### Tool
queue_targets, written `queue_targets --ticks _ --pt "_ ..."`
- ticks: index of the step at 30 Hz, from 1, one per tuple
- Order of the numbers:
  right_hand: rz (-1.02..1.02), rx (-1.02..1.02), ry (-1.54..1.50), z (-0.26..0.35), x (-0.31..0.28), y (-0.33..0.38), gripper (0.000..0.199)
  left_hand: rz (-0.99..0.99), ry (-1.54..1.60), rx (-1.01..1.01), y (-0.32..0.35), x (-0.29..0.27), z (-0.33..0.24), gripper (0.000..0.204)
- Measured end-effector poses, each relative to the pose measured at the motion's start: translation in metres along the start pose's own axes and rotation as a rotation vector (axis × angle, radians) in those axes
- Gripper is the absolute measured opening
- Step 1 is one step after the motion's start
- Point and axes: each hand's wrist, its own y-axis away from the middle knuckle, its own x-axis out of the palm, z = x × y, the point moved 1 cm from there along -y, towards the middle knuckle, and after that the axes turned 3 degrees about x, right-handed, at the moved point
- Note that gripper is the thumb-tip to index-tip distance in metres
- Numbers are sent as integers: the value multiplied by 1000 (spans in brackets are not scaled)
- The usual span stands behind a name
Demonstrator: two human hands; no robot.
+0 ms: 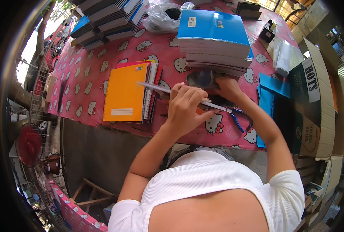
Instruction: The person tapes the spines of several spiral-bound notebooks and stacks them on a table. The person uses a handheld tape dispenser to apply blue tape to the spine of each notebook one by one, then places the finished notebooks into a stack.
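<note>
My left hand grips a thin spiral notebook that is seen nearly edge-on, its left end blurred. Beyond it, my right hand has its fingers curled at a dark, glossy surface; its fingertips are hidden, so what it holds is unclear. A black coil curves out at the notebook's right end. Blue-handled pliers lie on the table just below that coil. To the left rests a pile of spiral notebooks with an orange one on top.
A tall stack of blue-covered notebooks stands beyond my hands. More stacked books and a clear plastic bag are at the back left. On the right are blue covers, a tape dispenser and a cardboard box.
</note>
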Motion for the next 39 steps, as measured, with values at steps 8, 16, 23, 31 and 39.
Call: queue_targets --ticks 8,16,23,31,39 --pt "-35 -202 -851 -17 -67 62 40 11 -4 -3 -5 7 7 28" --pt "-47 -281 -742 -13 -75 58 50 -3 54 -19 -5 9 8 31" --pt "133 -181 -1087 10 -94 54 54 103 153 -229 -4 -11 10 37" --pt "15 -93 -1064 23 -85 35 50 130 -190 -200 1 -31 22 30" --pt "61 -79 -1184 35 -92 21 54 51 -277 -300 8 -43 37 32"
